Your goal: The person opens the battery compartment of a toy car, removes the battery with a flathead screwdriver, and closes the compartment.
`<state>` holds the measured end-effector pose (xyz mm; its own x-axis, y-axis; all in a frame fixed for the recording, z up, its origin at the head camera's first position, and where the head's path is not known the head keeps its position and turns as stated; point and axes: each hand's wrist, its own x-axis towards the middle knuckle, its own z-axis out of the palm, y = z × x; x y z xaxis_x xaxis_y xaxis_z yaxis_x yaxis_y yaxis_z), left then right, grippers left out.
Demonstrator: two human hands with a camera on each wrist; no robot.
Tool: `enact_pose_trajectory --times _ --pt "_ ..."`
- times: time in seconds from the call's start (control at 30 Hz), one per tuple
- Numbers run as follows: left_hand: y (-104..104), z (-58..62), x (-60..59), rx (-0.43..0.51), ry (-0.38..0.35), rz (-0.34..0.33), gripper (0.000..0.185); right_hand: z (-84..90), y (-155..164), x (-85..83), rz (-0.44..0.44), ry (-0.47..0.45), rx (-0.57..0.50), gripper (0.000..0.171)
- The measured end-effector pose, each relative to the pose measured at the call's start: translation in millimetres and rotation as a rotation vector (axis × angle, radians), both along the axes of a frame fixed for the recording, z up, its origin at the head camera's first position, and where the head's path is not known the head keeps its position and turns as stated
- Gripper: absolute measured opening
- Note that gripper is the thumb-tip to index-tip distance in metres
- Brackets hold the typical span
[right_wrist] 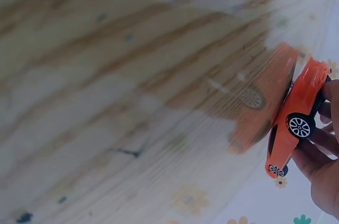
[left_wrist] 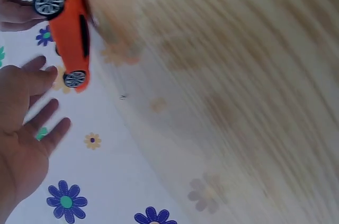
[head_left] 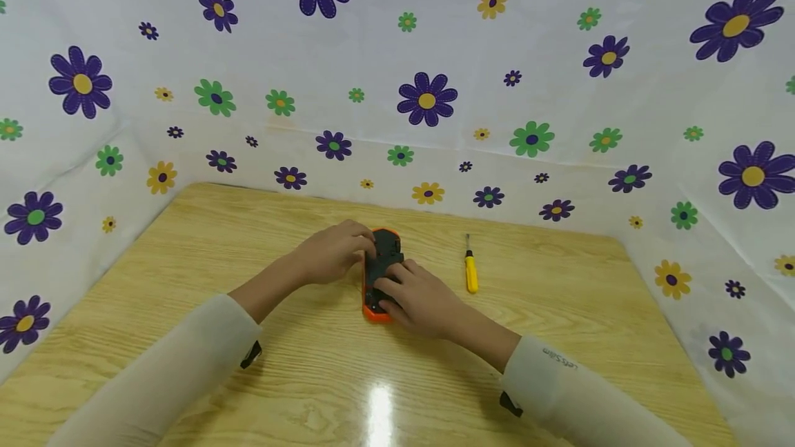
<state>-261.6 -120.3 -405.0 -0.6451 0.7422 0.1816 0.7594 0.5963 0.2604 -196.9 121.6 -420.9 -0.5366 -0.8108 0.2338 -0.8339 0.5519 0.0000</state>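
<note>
An orange toy car [head_left: 377, 316] lies upside down on the wooden table, its black underside facing up. My right hand [head_left: 425, 302] holds the car by its near half, fingers curled over the underside. In the right wrist view that same hand [right_wrist: 326, 166] grips beside a spoked wheel [right_wrist: 300, 126]. At the car's far left side is my left hand [head_left: 335, 252], its fingertips right at the edge. The left wrist view shows the left hand [left_wrist: 24, 134] with fingers spread loosely, close to the car's end wheel [left_wrist: 74, 79].
A yellow-handled screwdriver [head_left: 471, 274] lies to the right of the car, its tip pointing away from me. The glossy wooden table [head_left: 298, 378] reaches back to a white flowered cloth [head_left: 373, 54], which also hangs on both sides.
</note>
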Motion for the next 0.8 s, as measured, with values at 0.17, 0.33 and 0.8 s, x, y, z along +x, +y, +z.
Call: enact_pose_trajectory --times 0.17,0.33,0.8 --pt "-1 3.9 6.4 0.106 -0.109 0.169 0.016 2.4 -1 1.1 -0.018 -0.020 0.006 0.030" --pt "-3 2.1 11.1 0.242 -0.298 0.271 0.019 3.8 -2 2.5 -0.029 -0.036 0.027 0.030" --pt "-3 -7.9 16.3 0.590 -0.755 0.469 0.034 4.2 -3 1.5 -0.028 -0.045 0.028 0.030"
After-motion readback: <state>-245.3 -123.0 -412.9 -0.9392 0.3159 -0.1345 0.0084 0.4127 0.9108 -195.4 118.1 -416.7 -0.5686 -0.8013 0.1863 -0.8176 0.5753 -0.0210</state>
